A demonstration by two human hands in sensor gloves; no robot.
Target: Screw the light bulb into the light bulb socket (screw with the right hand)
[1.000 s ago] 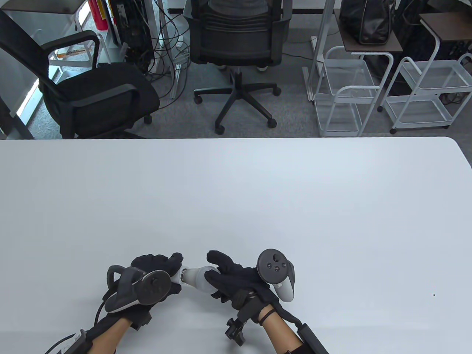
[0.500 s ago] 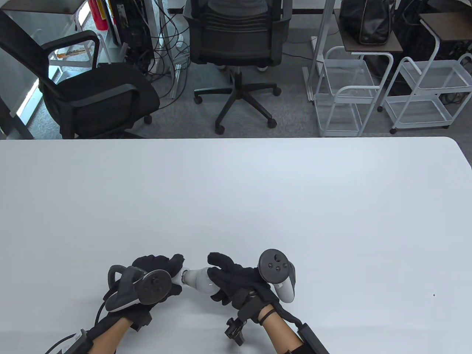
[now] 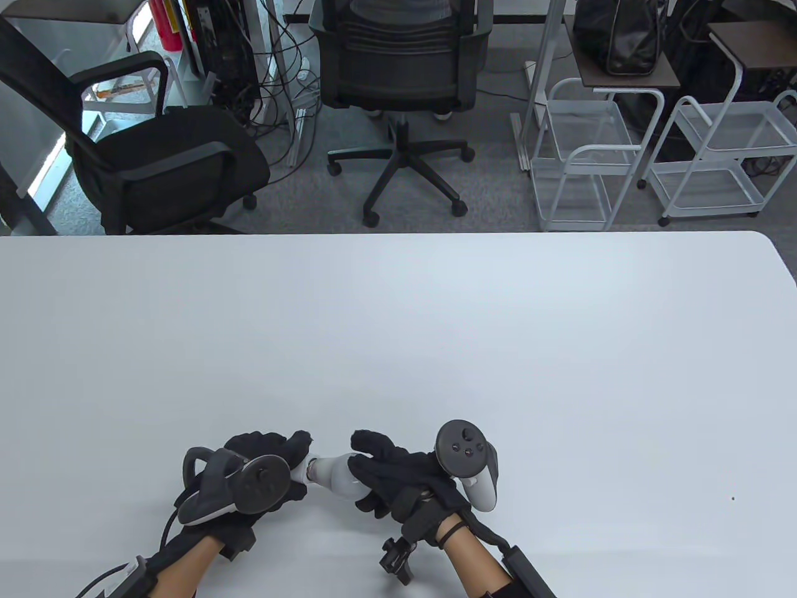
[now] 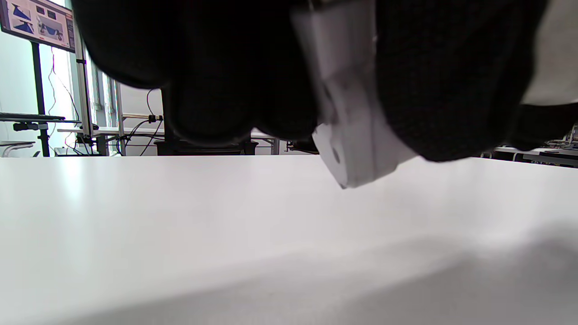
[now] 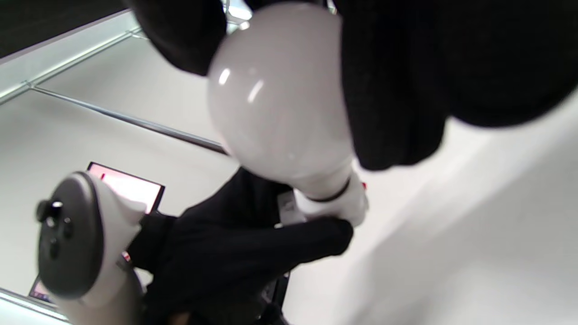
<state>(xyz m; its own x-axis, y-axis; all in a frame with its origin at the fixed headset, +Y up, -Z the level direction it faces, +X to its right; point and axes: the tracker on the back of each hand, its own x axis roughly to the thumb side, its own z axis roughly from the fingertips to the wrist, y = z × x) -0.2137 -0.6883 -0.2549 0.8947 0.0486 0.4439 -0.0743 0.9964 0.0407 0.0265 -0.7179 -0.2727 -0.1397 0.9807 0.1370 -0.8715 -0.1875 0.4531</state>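
Observation:
A white light bulb (image 3: 333,474) lies level between my two hands near the table's front edge. My right hand (image 3: 386,476) grips its round end; in the right wrist view the bulb (image 5: 282,101) fills the top between my fingers (image 5: 397,81). Its base sits in a white socket (image 3: 303,468), which my left hand (image 3: 268,455) holds. In the left wrist view the socket (image 4: 352,126) shows between my gloved fingers (image 4: 226,67), just above the table. In the right wrist view the socket (image 5: 336,205) meets the bulb's neck.
The white table (image 3: 398,336) stretches away behind my hands. Office chairs (image 3: 398,68) and wire carts (image 3: 585,156) stand beyond its far edge.
My right hand has shifted slightly on the bulb, its fingers turning a little. The left hand and socket have stayed in place.

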